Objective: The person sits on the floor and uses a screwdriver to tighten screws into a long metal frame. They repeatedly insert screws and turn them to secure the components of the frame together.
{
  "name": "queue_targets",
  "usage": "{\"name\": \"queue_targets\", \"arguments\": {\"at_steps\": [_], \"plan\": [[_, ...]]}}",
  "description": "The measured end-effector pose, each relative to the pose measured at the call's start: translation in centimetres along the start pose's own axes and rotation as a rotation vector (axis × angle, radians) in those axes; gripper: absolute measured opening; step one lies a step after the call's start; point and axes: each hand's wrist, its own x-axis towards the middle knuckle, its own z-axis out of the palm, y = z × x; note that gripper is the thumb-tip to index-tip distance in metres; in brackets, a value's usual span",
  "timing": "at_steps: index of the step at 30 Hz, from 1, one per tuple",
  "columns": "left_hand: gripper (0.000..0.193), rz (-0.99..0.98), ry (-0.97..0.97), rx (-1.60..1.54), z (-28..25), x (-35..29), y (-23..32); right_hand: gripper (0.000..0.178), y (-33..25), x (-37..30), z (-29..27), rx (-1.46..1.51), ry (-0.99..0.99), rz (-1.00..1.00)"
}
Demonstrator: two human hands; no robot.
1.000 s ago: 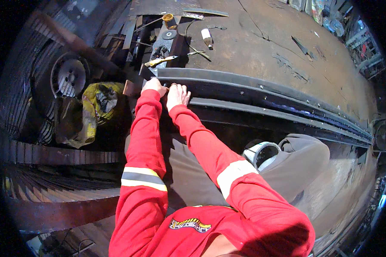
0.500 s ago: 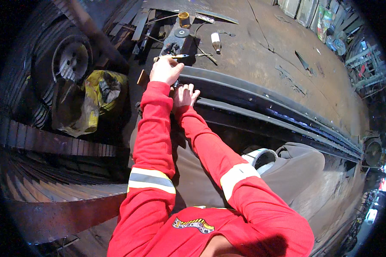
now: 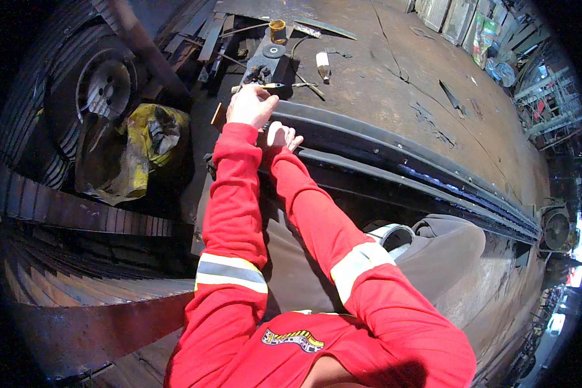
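My left hand (image 3: 251,105) is closed at the left end of a long dark steel beam (image 3: 343,130). A slim pen (image 3: 267,86) with a dark pointed tip sticks out of its fingers, lying almost level. Just below and to the right, my right hand (image 3: 283,136) has its fingers curled against the beam's end. What those fingers grip is hidden. A small brown plate (image 3: 216,115) stands up beside my left wrist. Past the left hand lies a dark glove-like bundle (image 3: 257,74).
Beyond my hands are a grinding disc (image 3: 274,51), an amber tub (image 3: 277,30) and a bottle with a white label (image 3: 323,67). A wheel (image 3: 107,85) and a yellow sack (image 3: 150,149) lie left. A white ring-shaped object (image 3: 394,238) rests by my leg. A cable (image 3: 394,58) crosses the floor.
My right hand has turned slightly, and its fingers are curled more tightly. The left hand keeps its place with the pen. The whole view has shifted a little.
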Motion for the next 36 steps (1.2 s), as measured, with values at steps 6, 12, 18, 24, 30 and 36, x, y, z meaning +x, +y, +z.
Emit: {"name": "queue_targets", "arguments": {"at_steps": [6,12,18,24,30,36], "plan": [[0.034,0.030,0.038,-0.041,-0.7,-0.5,-0.4,0.038,0.1,0.2,-0.7,0.108,-0.073,-0.005],[0.036,0.044,0.049,-0.039,-1.5,-1.2,-0.8,0.043,-0.2,1.2,-1.3,0.205,-0.285,0.161],[0.034,0.132,-0.010,-0.093,0.1,-0.6,2.2,0.051,6.6,9.3,4.4,0.663,-0.434,0.351],[0.035,0.122,0.001,-0.056,-1.6,-0.8,0.0,0.053,2.3,5.1,1.1,0.294,-0.316,0.246],[0.035,0.091,0.011,-0.007,-2.3,-1.0,-0.6,0.059,0.3,2.1,-2.5,0.359,-0.237,0.330],[0.035,0.118,0.025,0.022,-1.6,-0.7,-0.9,0.062,1.5,3.8,-0.2,0.403,-0.240,0.380]]}}
